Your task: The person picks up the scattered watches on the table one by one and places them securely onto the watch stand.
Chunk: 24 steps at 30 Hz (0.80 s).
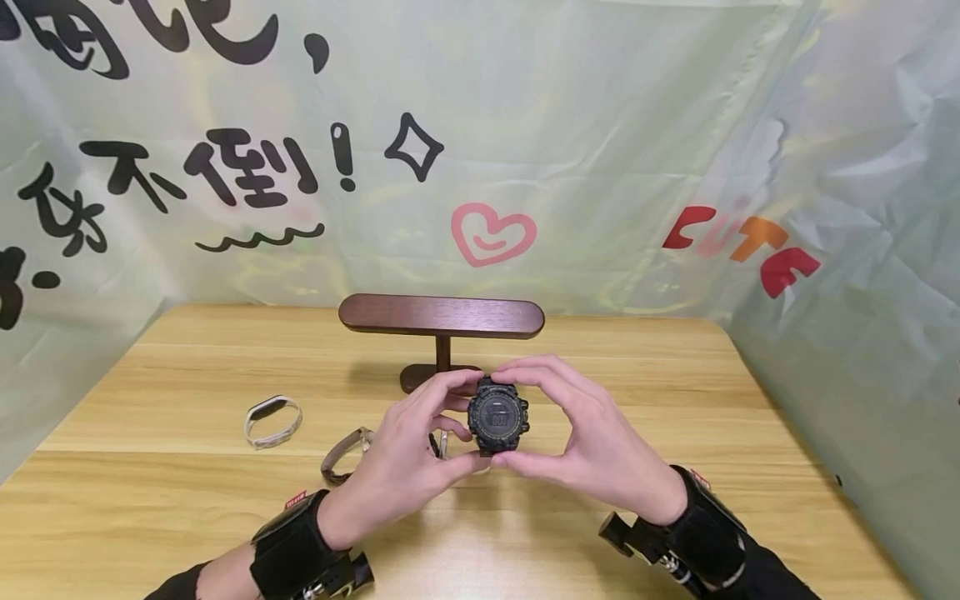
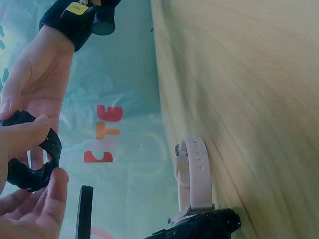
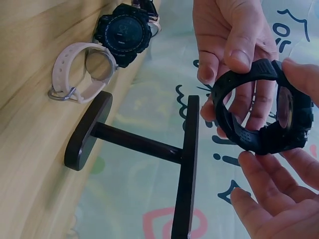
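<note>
- White fitness band (image 1: 277, 439), 1: farthest left, a loop standing on its edge, dark capsule at the top.
- Watch with brown strap (image 1: 327, 465), 1: just beside the left hand, partly covered by it.
- Left hand (image 1: 408, 454), 1: thumb and fingers curled, pinching the held watch; black strapped cuff (image 1: 288, 546) at the wrist.
- Second black digital watch (image 3: 124, 35), 1: on the table, largely screened by the left hand in the head view; round dial, chunky case.
- Watch with pale pink strap (image 3: 62, 69), 1: next to the second black watch; strap buckled into a loop, metal buckle, row of holes.
- Watch stand (image 1: 442, 315), 1: dark brown, round-ended bar on a single post and flat foot, behind the hands; its bar carries no watch.
- Held black digital watch (image 1: 497, 417), 1: between the two hands, above the table (image 1: 637, 375), in front of the stand. Rugged round case, side buttons, grey display with unreadable digits, pale marks round the bezel; ribbed, perforated strap closed in a loop; dial toward the head camera.
- Right hand (image 1: 600, 433), 1: fingers at the top, thumb below, gripping the held watch; matching cuff.
- Watches in all, 4, plus the band.
</note>
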{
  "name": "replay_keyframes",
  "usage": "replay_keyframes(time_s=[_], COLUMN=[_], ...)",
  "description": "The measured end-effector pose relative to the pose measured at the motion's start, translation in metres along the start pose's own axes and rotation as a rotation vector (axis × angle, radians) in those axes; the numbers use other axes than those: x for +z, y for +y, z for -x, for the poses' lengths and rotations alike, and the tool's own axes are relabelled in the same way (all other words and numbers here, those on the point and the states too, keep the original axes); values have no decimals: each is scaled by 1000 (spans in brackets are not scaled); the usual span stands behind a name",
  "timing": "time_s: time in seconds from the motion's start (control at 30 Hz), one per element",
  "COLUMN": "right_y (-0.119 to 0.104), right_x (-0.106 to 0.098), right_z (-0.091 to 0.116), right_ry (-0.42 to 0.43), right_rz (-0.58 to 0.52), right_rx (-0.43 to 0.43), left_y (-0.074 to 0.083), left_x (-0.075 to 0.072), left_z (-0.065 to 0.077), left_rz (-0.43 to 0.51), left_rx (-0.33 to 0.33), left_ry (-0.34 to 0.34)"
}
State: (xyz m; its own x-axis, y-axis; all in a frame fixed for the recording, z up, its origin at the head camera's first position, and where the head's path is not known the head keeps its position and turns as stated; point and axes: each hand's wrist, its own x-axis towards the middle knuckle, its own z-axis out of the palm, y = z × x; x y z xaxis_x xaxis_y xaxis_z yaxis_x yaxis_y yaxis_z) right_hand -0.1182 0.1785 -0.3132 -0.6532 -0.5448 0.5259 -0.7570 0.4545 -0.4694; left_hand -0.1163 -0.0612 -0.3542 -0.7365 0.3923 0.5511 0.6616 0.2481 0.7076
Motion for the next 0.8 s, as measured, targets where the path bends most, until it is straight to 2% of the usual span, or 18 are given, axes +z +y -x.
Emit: replay_keyframes(time_s=[0.23, 0.53, 0.8], right_y=[2, 3, 9], right_x=[1, 0, -5], right_z=[0, 0, -1], right_ry=[13, 44, 47], right_rz=[-13, -22, -34], right_rx=[-6, -31, -10], left_y=[1, 0, 2], left_x=[1, 1, -12], left_z=[1, 0, -7], left_rz=[-78, -72, -121], left_rx=[4, 46, 67], left_ry=[14, -11, -20])
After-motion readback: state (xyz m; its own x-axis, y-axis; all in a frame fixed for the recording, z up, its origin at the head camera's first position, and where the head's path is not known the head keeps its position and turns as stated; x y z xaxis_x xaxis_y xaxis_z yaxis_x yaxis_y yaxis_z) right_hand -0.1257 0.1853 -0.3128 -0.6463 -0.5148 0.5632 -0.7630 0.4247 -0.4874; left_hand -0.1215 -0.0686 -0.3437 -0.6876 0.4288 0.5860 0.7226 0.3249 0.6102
